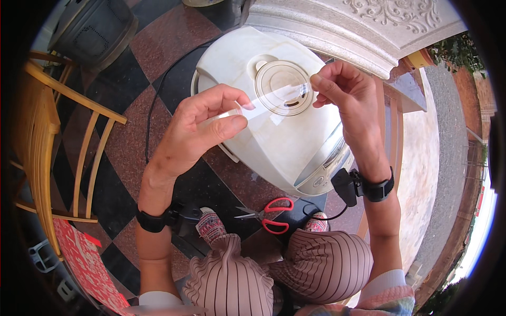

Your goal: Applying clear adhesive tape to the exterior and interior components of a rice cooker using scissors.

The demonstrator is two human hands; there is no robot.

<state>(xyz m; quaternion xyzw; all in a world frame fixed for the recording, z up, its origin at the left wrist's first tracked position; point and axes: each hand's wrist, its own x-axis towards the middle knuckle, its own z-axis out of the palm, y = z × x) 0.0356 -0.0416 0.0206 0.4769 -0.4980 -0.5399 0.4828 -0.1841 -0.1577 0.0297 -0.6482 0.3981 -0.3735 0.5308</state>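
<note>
A strip of clear tape (279, 101) is stretched between my two hands, above the lid of a white rice cooker (237, 58). My left hand (203, 116) has one end pinched between thumb and fingers. At the other end, my right hand (345, 92) grips the strip between thumb and forefinger, higher and to the right. Under the tape is the cooker's round vent cap (274, 73) with dark slots. The cooker's front panel (321, 176) faces toward the lower right. Red-handled scissors (271, 215) lie spread on the floor, between my feet and the cooker.
Wooden chairs (81, 158) stand at the left, near a red patterned sheet (87, 258). A dark plant pot (95, 34) is at the far left. Behind the cooker rises a carved pale stone base (327, 23). A black cord (158, 89) crosses the checkered tiles.
</note>
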